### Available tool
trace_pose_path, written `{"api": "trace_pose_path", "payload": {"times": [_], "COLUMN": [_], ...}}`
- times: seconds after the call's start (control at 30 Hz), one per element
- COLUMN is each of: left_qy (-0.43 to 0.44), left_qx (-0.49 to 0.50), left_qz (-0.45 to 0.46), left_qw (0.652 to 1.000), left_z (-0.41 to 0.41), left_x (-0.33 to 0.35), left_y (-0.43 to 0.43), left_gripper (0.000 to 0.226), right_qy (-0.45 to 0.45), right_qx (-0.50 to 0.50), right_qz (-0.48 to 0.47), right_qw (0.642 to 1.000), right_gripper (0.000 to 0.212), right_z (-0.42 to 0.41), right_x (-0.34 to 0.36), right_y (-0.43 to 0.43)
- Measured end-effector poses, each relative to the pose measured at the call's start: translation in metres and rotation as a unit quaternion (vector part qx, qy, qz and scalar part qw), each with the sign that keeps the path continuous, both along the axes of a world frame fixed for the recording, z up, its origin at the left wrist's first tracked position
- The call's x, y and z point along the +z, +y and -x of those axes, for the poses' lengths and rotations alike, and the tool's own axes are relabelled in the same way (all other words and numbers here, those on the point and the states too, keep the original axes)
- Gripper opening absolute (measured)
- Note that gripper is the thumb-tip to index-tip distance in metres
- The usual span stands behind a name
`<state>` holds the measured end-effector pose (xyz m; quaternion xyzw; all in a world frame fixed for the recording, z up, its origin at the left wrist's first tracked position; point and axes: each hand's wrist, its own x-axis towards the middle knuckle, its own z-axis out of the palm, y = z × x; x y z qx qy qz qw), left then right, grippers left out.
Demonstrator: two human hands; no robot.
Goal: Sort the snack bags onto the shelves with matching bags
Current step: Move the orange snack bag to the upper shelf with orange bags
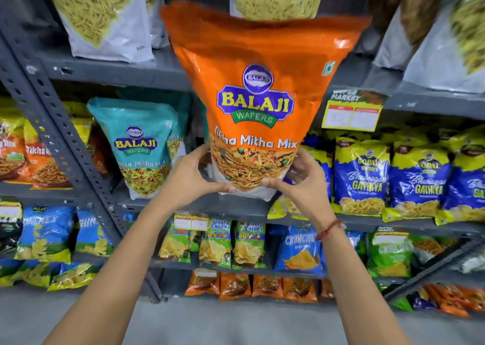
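Observation:
A large orange Balaji Tikha Mitha Mix bag (258,56) is held upright in front of the grey metal shelves, its bottom at the level of the middle shelf (162,203). My left hand (194,176) grips its lower left corner and my right hand (299,179) grips its lower right corner. A teal Balaji mix bag (139,145) stands on that shelf just left of it. Smaller orange mix bags (39,161) sit at the far left of the same level.
Blue and yellow Gopal Gathiya bags (362,176) fill the shelf to the right. White sev bags (105,16) stand on the upper shelf. Chip bags (217,245) line the lower shelves. A yellow price tag (351,113) hangs from a shelf edge. A slotted upright post (60,124) stands left.

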<state>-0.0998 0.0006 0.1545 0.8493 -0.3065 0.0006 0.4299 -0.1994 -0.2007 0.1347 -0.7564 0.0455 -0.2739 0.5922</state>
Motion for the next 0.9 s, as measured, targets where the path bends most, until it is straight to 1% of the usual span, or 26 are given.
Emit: {"api": "trace_pose_path", "payload": {"times": [0.13,0.23,0.33,0.37,0.53,0.63,0.73,0.83,0.9], "left_qy": [-0.039,-0.068,-0.103,-0.112,-0.119,-0.128,-0.118,-0.097,-0.08], "left_qx": [-0.027,-0.052,-0.08,-0.092,-0.124,-0.119,-0.112,-0.089,-0.08], "left_qz": [0.056,0.088,0.103,0.109,0.114,0.089,0.065,0.043,0.038], "left_qw": [0.997,0.992,0.986,0.984,0.979,0.981,0.985,0.99,0.993], "left_z": [0.009,0.012,0.014,0.013,0.009,0.003,0.0,-0.003,-0.006], "left_x": [0.053,0.091,0.121,0.129,0.158,0.164,0.169,0.167,0.165], "left_y": [-0.016,-0.041,-0.073,-0.084,-0.147,-0.183,-0.208,-0.223,-0.228], "left_gripper": [0.091,0.079,0.075,0.074,0.068,0.075,0.079,0.077,0.075], "right_qy": [-0.087,-0.143,-0.177,-0.182,-0.179,-0.16,-0.137,-0.106,-0.086], "right_qx": [-0.027,-0.042,-0.058,-0.062,-0.086,-0.096,-0.108,-0.112,-0.111], "right_qz": [0.017,0.023,0.038,0.042,0.08,0.096,0.092,0.101,0.106], "right_qw": [0.996,0.989,0.982,0.98,0.977,0.978,0.98,0.983,0.984], "right_gripper": [0.069,0.064,0.072,0.071,0.063,0.054,0.05,0.043,0.045], "right_z": [0.018,0.025,0.029,0.029,0.026,0.022,0.015,0.006,-0.001], "right_x": [0.056,0.093,0.122,0.13,0.16,0.169,0.17,0.169,0.167], "right_y": [-0.017,-0.036,-0.06,-0.07,-0.122,-0.153,-0.176,-0.19,-0.196]}}
